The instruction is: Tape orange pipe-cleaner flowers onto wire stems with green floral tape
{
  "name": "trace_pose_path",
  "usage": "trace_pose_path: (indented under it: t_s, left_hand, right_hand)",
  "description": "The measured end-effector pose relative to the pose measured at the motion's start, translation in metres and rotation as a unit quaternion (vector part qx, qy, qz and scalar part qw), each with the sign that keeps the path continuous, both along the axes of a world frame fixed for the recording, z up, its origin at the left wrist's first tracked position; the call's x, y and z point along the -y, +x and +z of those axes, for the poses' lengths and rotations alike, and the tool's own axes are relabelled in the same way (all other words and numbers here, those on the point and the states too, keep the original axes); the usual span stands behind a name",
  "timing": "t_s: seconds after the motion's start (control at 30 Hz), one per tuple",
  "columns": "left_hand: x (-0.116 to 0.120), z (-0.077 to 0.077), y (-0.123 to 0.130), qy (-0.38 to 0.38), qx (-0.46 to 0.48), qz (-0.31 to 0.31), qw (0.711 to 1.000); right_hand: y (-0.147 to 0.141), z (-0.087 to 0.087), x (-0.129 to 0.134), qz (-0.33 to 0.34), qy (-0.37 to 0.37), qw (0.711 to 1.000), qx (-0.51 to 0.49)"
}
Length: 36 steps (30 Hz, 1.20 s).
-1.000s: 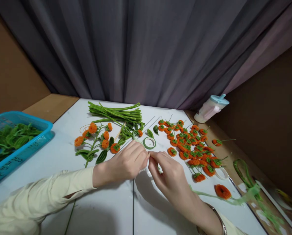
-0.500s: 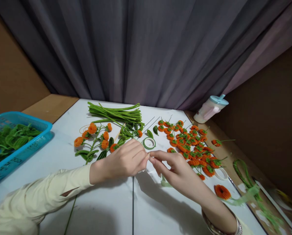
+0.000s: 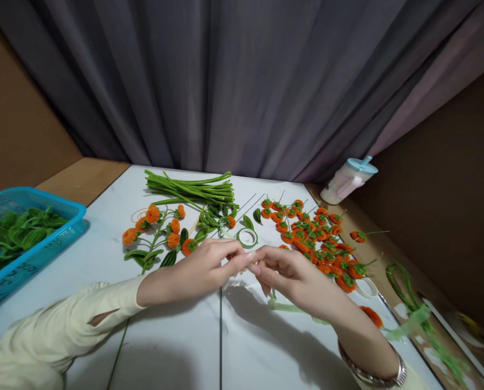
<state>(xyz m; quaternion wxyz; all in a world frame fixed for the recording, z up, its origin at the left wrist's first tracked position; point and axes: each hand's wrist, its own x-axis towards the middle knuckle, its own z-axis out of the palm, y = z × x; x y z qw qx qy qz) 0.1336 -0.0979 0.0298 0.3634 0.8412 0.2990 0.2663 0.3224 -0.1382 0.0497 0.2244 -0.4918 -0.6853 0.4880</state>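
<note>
In the middle of the white table, my left hand (image 3: pixel 209 268) and my right hand (image 3: pixel 296 273) meet fingertip to fingertip. Both are closed in a pinch, and whatever is between the fingers is hidden or too small to name. A pale green strip of tape (image 3: pixel 285 306) hangs beneath my right fingers and passes behind that wrist. Just beyond the fingertips lies a roll of green tape (image 3: pixel 242 244). To its left rests a sprig with orange fuzzy blooms (image 3: pixel 173 240) and green leaves. Many loose orange flower heads (image 3: pixel 305 246) with green wire stems spread past my right hand.
Behind the sprig lies a bundle of green pipe-cleaner stems (image 3: pixel 193 189). A blue basket (image 3: pixel 77 219) of green leaves stands at the left edge. On the right are a lidded cup (image 3: pixel 343 187), a white ring (image 3: pixel 367 288) and green scraps (image 3: pixel 424 319). A grey curtain (image 3: pixel 209 86) hangs behind.
My left hand has rolled, bringing its thumb into view against the right fingertips. My right hand has turned and shifted slightly right and down. More of the pale green strip shows beneath it.
</note>
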Motion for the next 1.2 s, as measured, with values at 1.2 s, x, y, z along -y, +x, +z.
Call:
trace_pose_path:
  t_s: [1.2]
  left_hand:
    - [-0.002,-0.009,-0.006,0.426,-0.112,-0.093,0.893]
  right_hand:
    - [-0.002,-0.003,-0.004,0.018,-0.063,0.998,-0.007]
